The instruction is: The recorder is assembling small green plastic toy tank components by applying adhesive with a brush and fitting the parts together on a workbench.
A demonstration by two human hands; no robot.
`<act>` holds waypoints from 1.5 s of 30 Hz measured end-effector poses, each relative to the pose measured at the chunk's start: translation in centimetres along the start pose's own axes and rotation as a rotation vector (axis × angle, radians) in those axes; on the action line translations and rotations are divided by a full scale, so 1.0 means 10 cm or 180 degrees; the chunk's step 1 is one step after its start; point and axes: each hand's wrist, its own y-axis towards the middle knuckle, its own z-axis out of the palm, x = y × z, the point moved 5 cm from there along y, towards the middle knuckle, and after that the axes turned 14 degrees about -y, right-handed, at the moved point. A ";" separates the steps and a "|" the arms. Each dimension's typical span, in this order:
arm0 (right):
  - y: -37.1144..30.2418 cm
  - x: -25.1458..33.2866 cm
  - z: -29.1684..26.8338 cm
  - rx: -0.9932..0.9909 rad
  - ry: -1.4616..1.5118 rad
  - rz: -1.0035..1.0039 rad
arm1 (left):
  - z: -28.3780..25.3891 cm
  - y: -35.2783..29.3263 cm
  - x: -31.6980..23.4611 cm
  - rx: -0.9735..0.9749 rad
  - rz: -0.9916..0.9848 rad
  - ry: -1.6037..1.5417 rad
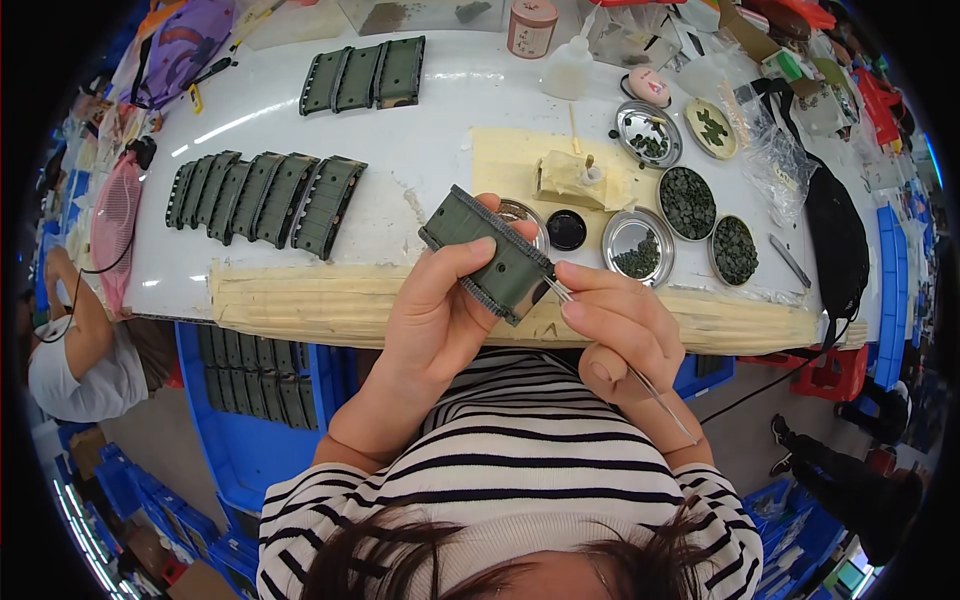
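My left hand [440, 285] grips a dark green, ribbed rectangular model part [490, 250], tilted, with dark toothed strips along its edges and a camouflage-painted side. Between the fingers of my right hand [630, 325] is a pair of metal tweezers [640, 378], its tips touching the part's lower right edge. Whether the tips pinch a small piece is too fine to see. Just beyond my hands stand a shiny dish [640, 220] of small green pieces, a round black lid or cap [566, 229] and a tape-covered block [575, 182] on a yellow sheet.
Similar green parts stand in a row [262, 198] at left and a group [362, 75] farther back. Bowls of dark green bits [687, 203] and a thin metal tool [790, 262] lie right. A blue crate [250, 455] holds more parts below the taped table edge [300, 302]. Another person [85, 350] sits left.
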 end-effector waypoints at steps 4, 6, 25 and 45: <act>-0.01 0.02 0.01 -0.0049 -0.0079 -0.0013 | -0.03 0.00 0.03 0.0115 0.0012 -0.0100; -0.02 0.03 0.02 -0.0107 -0.0123 -0.0025 | -0.02 0.00 0.04 0.0141 0.0023 -0.0220; -0.10 0.04 0.06 -0.0281 -0.0275 -0.0023 | -0.04 -0.01 0.12 0.0281 0.0026 -0.0442; 0.03 -0.01 0.02 0.0147 0.0429 0.0034 | 0.01 0.12 -0.11 0.0249 -0.0363 0.0125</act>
